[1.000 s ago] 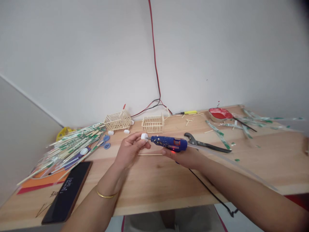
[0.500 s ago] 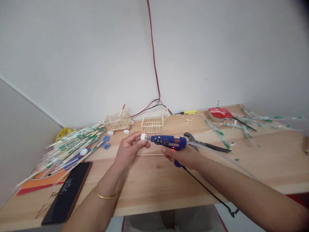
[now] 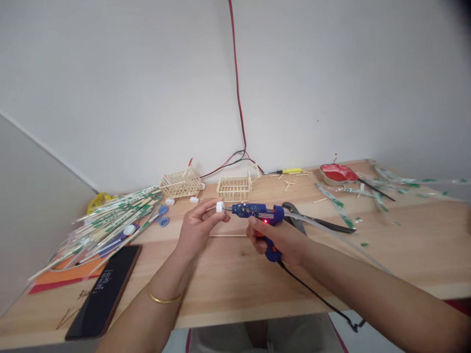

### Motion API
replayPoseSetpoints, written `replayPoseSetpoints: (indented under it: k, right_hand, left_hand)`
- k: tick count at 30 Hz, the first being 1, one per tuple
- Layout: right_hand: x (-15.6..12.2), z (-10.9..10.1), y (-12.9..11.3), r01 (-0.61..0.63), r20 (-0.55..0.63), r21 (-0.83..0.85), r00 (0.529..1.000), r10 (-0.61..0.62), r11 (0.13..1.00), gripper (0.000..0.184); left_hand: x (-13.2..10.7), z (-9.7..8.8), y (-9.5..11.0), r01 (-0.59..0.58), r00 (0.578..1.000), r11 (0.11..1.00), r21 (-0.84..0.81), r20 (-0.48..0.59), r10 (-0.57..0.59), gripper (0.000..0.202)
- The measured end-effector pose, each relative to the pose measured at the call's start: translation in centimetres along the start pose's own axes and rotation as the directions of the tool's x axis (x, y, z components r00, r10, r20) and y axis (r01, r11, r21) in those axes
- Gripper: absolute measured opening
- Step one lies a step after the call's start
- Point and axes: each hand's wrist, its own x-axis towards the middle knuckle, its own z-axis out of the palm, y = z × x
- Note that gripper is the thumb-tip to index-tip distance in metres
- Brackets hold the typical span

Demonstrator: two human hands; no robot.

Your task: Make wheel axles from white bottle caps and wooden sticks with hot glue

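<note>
Between the fingertips of my left hand [image 3: 198,223] is a white bottle cap [image 3: 220,207]. My right hand [image 3: 281,238] is wrapped round a blue hot glue gun [image 3: 252,211], whose red light glows. The gun's metal nozzle points left and reaches the cap; whether it touches cannot be told. A clear glue stick [image 3: 320,225] trails from the gun's back. Behind my hands stand a small stick-built cart frame [image 3: 234,188] and, left of it, a second stick cart [image 3: 180,183] with white caps as wheels.
Wrapped sticks [image 3: 117,220] are heaped at left, above a phone [image 3: 105,294]. Two blue caps [image 3: 164,215] lie near them. Pliers [image 3: 327,224], a yellow-handled screwdriver [image 3: 290,171] and a red dish [image 3: 338,173] are at right. The gun's black cord [image 3: 312,289] crosses the front edge.
My right fingers have shifted on the glue gun, and its handle shows more now. The cap stays in my left hand at the nozzle. The view has moved slightly.
</note>
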Motion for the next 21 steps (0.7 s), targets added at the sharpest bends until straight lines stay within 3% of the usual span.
replayPoseSetpoints:
  k: [5,7,9,11,13,16,21]
  right_hand:
    - [0.2,-0.1,-0.3,0.029,-0.006,0.012,1.0,-0.029,0.999,0.048]
    - [0.0,-0.4,-0.5,0.083,-0.019,-0.067,0.996,-0.084,0.994,0.049]
    - [-0.3,-0.8,-0.8,0.155,-0.025,-0.207,0.986,-0.164,0.966,0.048]
    - [-0.6,-1.1,-1.2,0.206,-0.041,-0.389,0.97,-0.24,0.898,0.045]
    - [-0.8,-1.2,-1.6,0.214,-0.077,-0.555,0.949,-0.306,0.804,0.038]
    - [-0.9,-1.2,-1.7,0.212,-0.096,-0.697,0.919,-0.382,0.685,0.031]
    - [-0.7,-1.0,-1.4,0.241,-0.027,-0.73,0.925,-0.379,0.639,0.034]
  left_hand:
    - [0.3,0.2,0.1,0.023,0.996,0.995,-0.097,-0.08,-0.031,0.03]
    - [0.4,-0.1,0.2,-0.012,0.988,1.0,0.022,-0.151,0.016,0.03]
    - [0.4,-0.3,0.3,-0.086,0.972,0.967,0.241,-0.191,0.134,0.033]
    - [0.2,-0.4,0.4,-0.184,0.945,0.855,0.485,-0.151,0.289,0.034]
    - [-0.1,-0.2,0.6,-0.278,0.912,0.693,0.665,-0.044,0.408,0.029]
    - [-0.3,0.2,1.0,-0.369,0.869,0.496,0.786,0.102,0.485,0.018]
    - [-0.4,0.5,1.2,-0.407,0.848,0.396,0.823,0.179,0.498,0.017]
